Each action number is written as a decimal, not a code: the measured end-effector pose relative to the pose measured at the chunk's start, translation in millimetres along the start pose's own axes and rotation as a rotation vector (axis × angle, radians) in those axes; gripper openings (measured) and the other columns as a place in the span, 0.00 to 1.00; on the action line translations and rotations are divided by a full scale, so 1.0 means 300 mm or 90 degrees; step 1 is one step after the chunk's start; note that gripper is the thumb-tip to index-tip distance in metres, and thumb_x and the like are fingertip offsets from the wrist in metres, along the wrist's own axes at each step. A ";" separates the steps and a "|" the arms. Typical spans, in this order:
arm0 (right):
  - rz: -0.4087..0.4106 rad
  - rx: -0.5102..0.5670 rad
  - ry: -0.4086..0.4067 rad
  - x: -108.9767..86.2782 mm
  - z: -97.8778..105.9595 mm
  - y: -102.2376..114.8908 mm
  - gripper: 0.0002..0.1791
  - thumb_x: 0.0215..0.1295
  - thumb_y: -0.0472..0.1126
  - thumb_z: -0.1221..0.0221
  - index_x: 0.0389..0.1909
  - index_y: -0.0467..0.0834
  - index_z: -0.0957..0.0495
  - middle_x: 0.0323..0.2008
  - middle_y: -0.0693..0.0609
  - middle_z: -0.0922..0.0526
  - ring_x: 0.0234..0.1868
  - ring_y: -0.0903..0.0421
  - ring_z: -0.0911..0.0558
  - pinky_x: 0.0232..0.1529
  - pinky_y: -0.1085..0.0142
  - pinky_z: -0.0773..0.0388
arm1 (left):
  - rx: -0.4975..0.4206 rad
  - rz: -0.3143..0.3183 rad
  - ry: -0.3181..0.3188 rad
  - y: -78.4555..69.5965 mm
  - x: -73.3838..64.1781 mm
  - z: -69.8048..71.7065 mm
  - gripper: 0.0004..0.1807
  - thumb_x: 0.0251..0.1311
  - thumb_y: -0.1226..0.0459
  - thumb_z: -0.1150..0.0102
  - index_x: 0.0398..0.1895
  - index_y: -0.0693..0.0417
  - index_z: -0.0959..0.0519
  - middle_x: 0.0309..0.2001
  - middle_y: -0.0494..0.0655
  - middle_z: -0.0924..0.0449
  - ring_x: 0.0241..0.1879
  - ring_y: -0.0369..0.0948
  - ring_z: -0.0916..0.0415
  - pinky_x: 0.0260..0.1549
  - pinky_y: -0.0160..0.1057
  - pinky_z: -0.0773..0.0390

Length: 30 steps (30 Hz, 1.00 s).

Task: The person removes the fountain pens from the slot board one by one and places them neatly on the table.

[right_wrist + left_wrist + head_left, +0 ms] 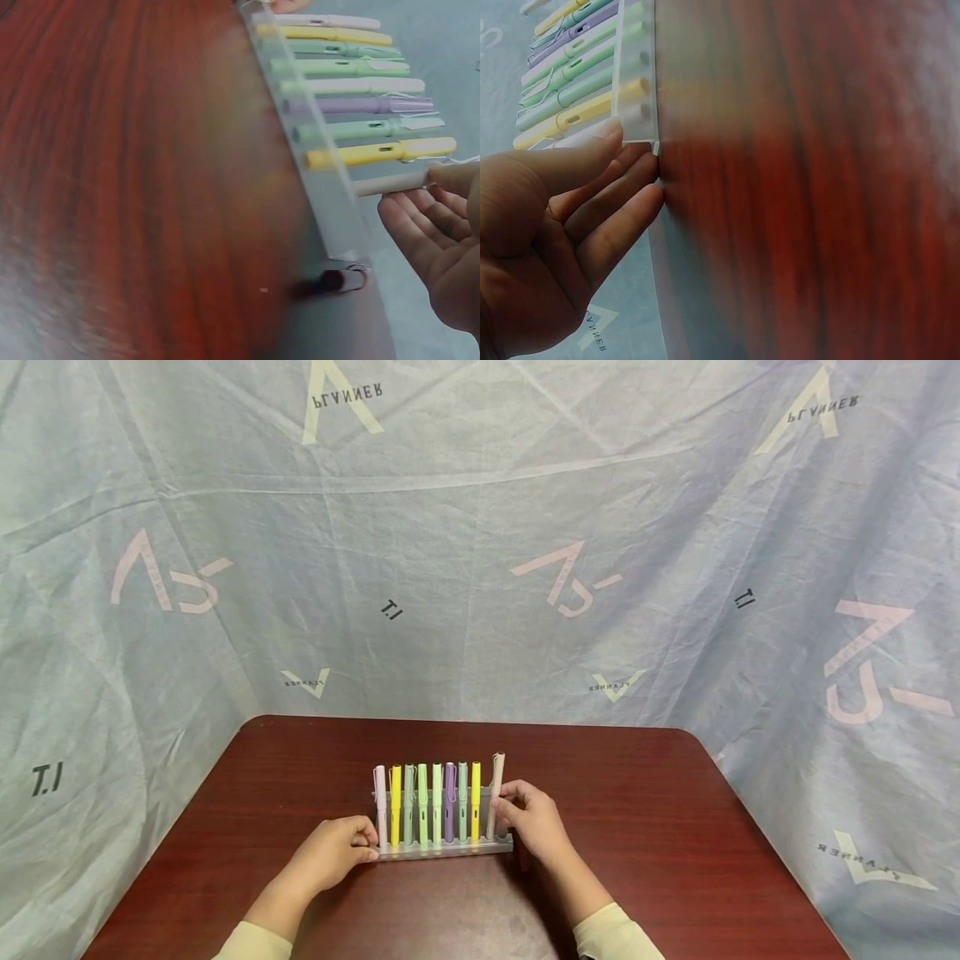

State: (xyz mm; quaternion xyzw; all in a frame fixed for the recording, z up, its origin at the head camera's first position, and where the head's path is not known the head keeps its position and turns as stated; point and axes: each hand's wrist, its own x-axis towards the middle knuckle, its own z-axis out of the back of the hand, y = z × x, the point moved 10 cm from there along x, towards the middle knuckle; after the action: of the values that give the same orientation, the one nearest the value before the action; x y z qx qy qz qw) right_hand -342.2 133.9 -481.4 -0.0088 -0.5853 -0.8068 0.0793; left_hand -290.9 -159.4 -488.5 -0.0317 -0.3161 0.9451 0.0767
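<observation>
A clear pen stand holds a row of upright pens in lilac, yellow, green and purple. At its left end my left hand grips the corner; in the left wrist view the thumb lies on the stand's face and the other fingers are at its end and underside. My right hand pinches a beige pen between thumb and fingers at the stand's right end. That pen rises higher than its neighbours, its lower end at the stand's front ledge. Beside it stands a yellow pen.
The stand is on a dark red wooden table with rounded far corners. Close to the stand's right end is a small dark-ended cylinder. A grey printed cloth hangs around the table's back and sides.
</observation>
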 end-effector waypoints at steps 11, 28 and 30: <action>-0.007 0.077 -0.043 0.018 0.109 0.008 0.08 0.64 0.36 0.36 0.40 0.35 0.21 0.33 0.40 0.19 0.30 0.50 0.16 0.34 0.51 0.17 | -0.003 -0.006 0.000 -0.004 -0.001 0.000 0.09 0.53 0.65 0.29 0.29 0.46 0.23 0.23 0.34 0.22 0.25 0.34 0.31 0.30 0.37 0.31; -0.109 0.020 -0.009 0.006 0.175 -0.108 0.10 0.64 0.36 0.38 0.40 0.33 0.23 0.32 0.41 0.18 0.27 0.47 0.16 0.31 0.53 0.16 | -0.008 -0.004 -0.001 -0.005 -0.005 0.002 0.10 0.53 0.65 0.29 0.29 0.46 0.23 0.22 0.35 0.23 0.24 0.35 0.31 0.29 0.36 0.31; -0.116 -0.006 0.010 0.000 0.169 -0.123 0.10 0.64 0.37 0.38 0.40 0.33 0.23 0.31 0.41 0.18 0.27 0.48 0.16 0.30 0.54 0.16 | -0.009 -0.007 -0.002 -0.006 -0.005 0.003 0.10 0.53 0.65 0.29 0.29 0.46 0.23 0.22 0.34 0.22 0.24 0.34 0.31 0.29 0.36 0.31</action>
State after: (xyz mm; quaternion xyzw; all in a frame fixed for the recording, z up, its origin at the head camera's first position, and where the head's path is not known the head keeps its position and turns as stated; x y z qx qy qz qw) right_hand -351.5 193.0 -500.3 0.0505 -0.5791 -0.8136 0.0097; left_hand -289.1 -158.7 -486.6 -0.0293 -0.3228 0.9426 0.0808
